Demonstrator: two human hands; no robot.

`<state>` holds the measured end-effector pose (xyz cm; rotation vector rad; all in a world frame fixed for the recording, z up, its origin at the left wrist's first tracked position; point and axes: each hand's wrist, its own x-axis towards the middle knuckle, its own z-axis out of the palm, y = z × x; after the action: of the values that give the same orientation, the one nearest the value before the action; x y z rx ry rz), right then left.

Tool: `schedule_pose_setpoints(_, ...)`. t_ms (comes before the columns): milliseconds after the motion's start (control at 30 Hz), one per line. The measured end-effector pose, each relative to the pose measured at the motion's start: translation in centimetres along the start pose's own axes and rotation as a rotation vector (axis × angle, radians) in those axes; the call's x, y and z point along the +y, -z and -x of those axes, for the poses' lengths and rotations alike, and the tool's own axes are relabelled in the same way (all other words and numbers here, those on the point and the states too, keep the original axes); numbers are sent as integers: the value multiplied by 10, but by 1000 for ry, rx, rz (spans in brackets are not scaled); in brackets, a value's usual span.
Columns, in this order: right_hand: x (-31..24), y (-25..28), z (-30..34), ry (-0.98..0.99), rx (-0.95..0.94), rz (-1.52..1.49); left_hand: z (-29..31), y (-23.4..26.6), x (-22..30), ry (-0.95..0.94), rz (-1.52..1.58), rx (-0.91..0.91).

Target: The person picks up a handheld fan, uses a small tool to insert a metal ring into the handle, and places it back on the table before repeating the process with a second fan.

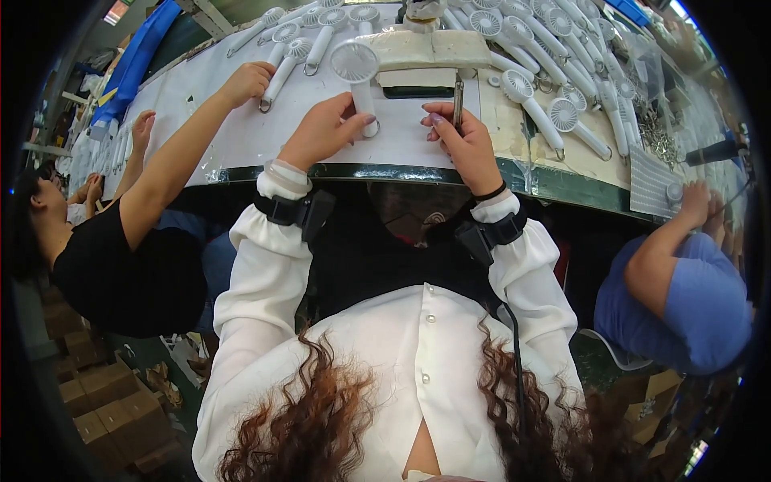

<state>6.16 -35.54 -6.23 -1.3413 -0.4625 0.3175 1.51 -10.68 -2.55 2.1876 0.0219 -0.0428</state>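
Note:
A white handheld fan (365, 98) with a round grille lies head-away in front of me on the white work surface. My left hand (323, 132) is closed on the lower part of its handle, the thumb lying near the end with the metal ring. To the right, my right hand (459, 136) grips a slim dark metal tool (458, 103) that stands upright between the fingers; its exact kind cannot be made out. Just beyond both hands is a cream-coloured padded block (434, 50) with a dark slot beneath it.
Many white fans (554, 48) are heaped at the far right, with others (321, 40) at the far left. A co-worker's hand (247, 84) touches a fan on the left. Another co-worker (683, 281) sits at right beside a grey perforated sheet (652, 185). Small metal rings (658, 140) lie piled nearby.

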Motion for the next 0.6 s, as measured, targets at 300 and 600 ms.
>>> schedule_pose_setpoints(300, -2, 0, 1, -10, 0, 28, 18, -13, 4, -192, -234, 145)
schedule_pose_setpoints(600, -3, 0, 1, 4, -4, 43, 22, -14, 5, -166, -198, 120)
